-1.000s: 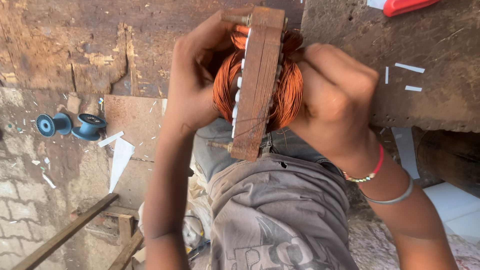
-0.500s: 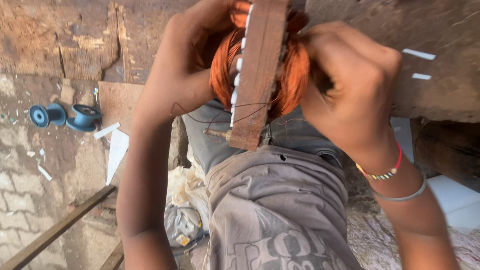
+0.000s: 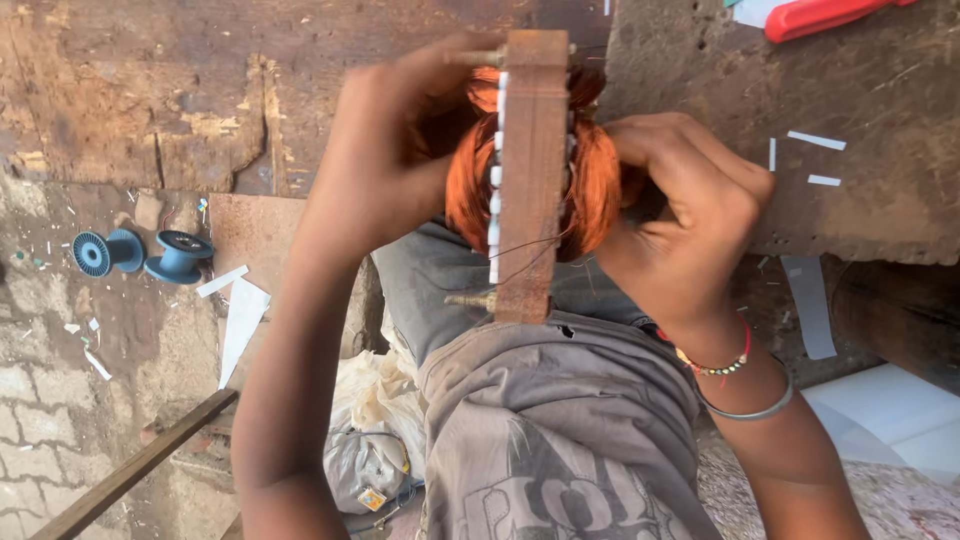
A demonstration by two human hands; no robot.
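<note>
I am looking down over a grey shirt (image 3: 560, 440) at a rough brown surface (image 3: 860, 190) with a red tool (image 3: 815, 15) and white paper strips (image 3: 815, 140) lying on it. Two blue spools (image 3: 140, 255) are sitting on the brick floor (image 3: 50, 400) well off to one side, near a wooden plank (image 3: 130, 470) and a crumpled plastic bag (image 3: 370, 440). The rusty metal core (image 3: 530, 170), wrapped in orange copper wire (image 3: 590, 190), is standing on edge between both hands above the lap. My left hand (image 3: 385, 170) is gripping one side, fingers curled around the wire. My right hand (image 3: 700, 220) is closing its fingers on the wire bundle opposite
</note>
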